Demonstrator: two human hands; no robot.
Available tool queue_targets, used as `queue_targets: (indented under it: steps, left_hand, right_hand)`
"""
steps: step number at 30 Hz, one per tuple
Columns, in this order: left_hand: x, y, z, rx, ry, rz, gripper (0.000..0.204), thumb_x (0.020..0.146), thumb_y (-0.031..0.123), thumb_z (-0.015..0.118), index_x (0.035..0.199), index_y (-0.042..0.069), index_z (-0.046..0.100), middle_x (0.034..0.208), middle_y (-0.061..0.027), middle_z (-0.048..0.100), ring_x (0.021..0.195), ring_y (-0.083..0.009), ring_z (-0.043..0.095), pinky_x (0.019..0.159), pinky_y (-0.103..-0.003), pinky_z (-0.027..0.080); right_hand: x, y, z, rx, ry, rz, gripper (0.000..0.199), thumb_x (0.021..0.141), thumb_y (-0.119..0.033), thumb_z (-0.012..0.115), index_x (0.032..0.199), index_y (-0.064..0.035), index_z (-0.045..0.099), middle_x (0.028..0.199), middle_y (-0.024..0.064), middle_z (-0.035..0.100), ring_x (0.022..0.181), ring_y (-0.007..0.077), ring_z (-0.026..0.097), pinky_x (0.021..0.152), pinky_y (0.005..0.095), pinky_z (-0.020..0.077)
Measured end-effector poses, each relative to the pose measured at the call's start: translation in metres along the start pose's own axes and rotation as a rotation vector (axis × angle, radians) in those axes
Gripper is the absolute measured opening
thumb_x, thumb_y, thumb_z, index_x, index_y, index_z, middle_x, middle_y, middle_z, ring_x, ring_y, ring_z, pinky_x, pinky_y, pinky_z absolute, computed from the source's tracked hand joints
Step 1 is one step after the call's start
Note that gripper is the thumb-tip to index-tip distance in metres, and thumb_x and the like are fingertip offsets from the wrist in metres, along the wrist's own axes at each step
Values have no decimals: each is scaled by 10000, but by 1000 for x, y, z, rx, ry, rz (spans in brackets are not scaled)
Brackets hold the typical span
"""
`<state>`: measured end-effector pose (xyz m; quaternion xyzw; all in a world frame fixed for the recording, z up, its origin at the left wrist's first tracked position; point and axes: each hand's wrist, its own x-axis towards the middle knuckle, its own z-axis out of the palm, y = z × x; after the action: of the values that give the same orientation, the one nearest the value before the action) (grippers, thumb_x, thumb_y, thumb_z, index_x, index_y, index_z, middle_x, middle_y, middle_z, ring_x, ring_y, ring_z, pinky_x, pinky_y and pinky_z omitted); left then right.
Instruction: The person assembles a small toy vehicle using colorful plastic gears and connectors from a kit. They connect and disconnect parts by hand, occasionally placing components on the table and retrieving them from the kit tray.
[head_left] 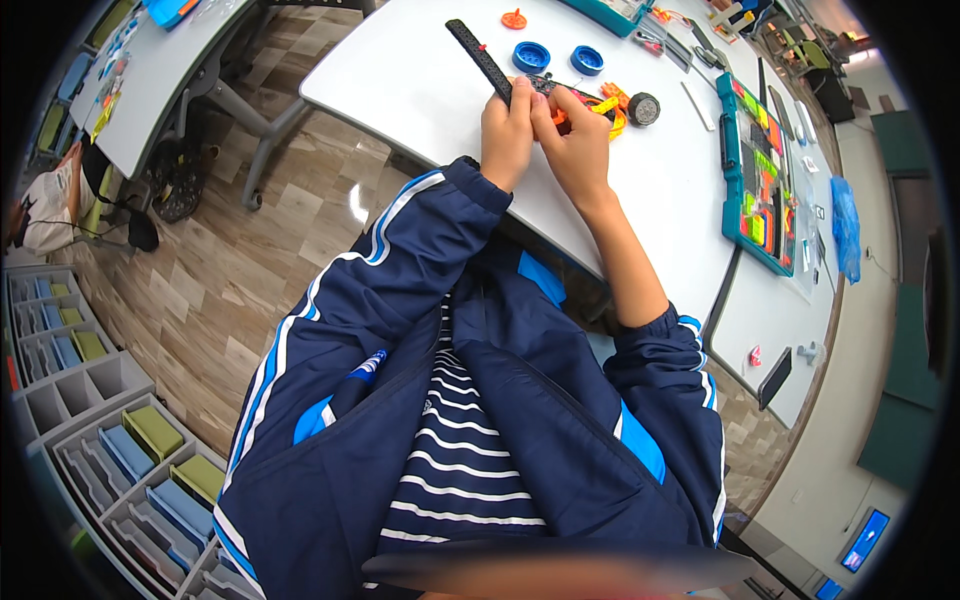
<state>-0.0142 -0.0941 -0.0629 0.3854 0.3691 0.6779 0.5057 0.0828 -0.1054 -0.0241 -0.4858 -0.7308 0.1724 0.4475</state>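
Over the table's near edge, my left hand (507, 138) and my right hand (580, 145) are close together, both closed on a toy building-block model. A long black perforated beam (476, 55) sticks out of it toward the upper left, with a small red peg on its side. On the right, the model shows orange and yellow pieces (610, 104) and a black-tyred wheel (644, 109). My fingers hide the model's middle and the exact grip points. Two round blue wheel-like parts (531, 57) lie just beyond my hands, and farther off is a small orange disc-shaped piece (514, 19).
On the white table (400, 62), a teal case (734, 165) of colourful blocks stands to the right, with another teal case (612, 14) at the back. A blue plastic bag (846, 230) and a black flat device (775, 378) are farther right. Grey storage bins (95, 390) stand at left.
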Motion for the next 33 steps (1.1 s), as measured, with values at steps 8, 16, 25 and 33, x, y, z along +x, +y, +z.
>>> queue_targets:
  steps: [8,16,25,33]
  left_hand:
    - [-1,13,-4,146,-105,-112,519,1080,301,382,676,21,547,506,-15,505,392,-92,459,365,-272,355]
    - [-2,12,-1,140,-52,-132,499,1077,295,383,683,28,535,528,-29,521,392,-101,459,366,-269,348]
    - [5,6,-6,7,-73,-171,383,1074,322,392,770,97,449,537,-2,451,374,-67,350,342,-248,235]
    - [5,-4,-7,24,-176,-112,357,1056,296,484,757,102,460,538,63,375,391,-38,316,371,-239,221]
  right_hand:
    - [1,13,0,32,-75,-21,303,971,-221,587,750,-22,527,553,138,544,462,226,515,486,351,394]
    - [2,21,7,185,-75,37,321,997,-242,557,767,-19,546,569,97,507,510,153,453,519,333,383]
    - [11,23,-18,217,85,90,378,1020,-279,567,736,-30,537,654,-18,495,614,54,425,562,248,364]
    - [14,44,-17,-399,85,-237,168,882,-224,700,964,-78,715,885,93,682,860,292,597,780,400,455]
